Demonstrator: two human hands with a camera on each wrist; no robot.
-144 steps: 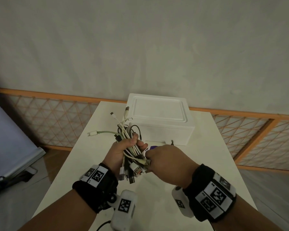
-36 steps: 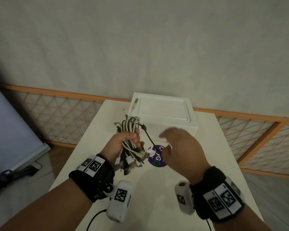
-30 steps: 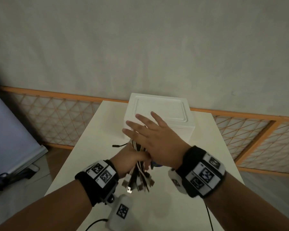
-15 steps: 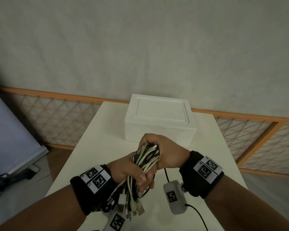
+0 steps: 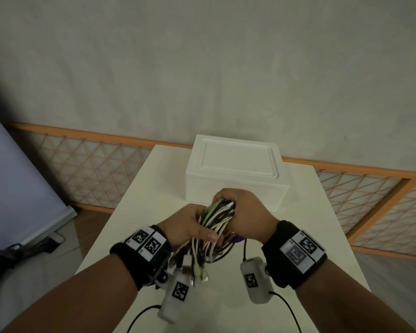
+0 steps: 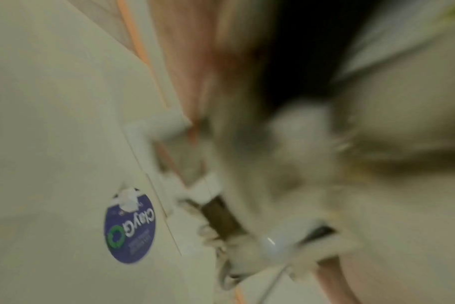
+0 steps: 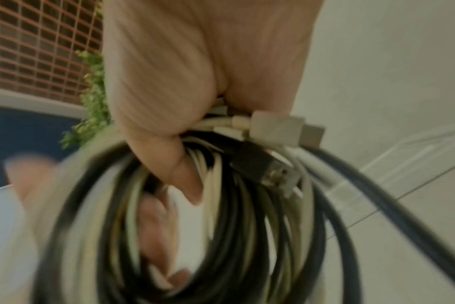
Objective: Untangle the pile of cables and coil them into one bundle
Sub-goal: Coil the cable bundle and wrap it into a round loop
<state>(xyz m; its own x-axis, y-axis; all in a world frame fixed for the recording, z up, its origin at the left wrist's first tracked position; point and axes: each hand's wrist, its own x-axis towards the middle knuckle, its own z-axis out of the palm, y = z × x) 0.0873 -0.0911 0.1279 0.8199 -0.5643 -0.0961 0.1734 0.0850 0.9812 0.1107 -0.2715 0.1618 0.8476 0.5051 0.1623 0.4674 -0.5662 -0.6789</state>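
Note:
A bundle of black, white and pale green cables [image 5: 216, 219] is held above the white table [image 5: 139, 203] between both hands. My left hand [image 5: 190, 227] grips its near side, thumb laid across the strands. My right hand [image 5: 240, 212] grips the far end, fingers curled over the top. Several plug ends [image 5: 197, 270] dangle below my left wrist. The right wrist view shows coiled cable loops [image 7: 221, 236] and plugs [image 7: 273, 131] under my right hand [image 7: 195, 107]. The left wrist view is badly blurred; only smeared plug ends [image 6: 273, 236] show.
A white foam box [image 5: 235, 171] with its lid on stands at the table's far end, just beyond my hands. A round purple sticker [image 6: 129, 228] lies on the table under the bundle. Orange lattice fencing [image 5: 82, 164] runs behind, and a grey wall rises above.
A second ago my right hand hovered open over the bundle; it has since closed on the far end. Both hands now hold the cables together, slightly nearer the box.

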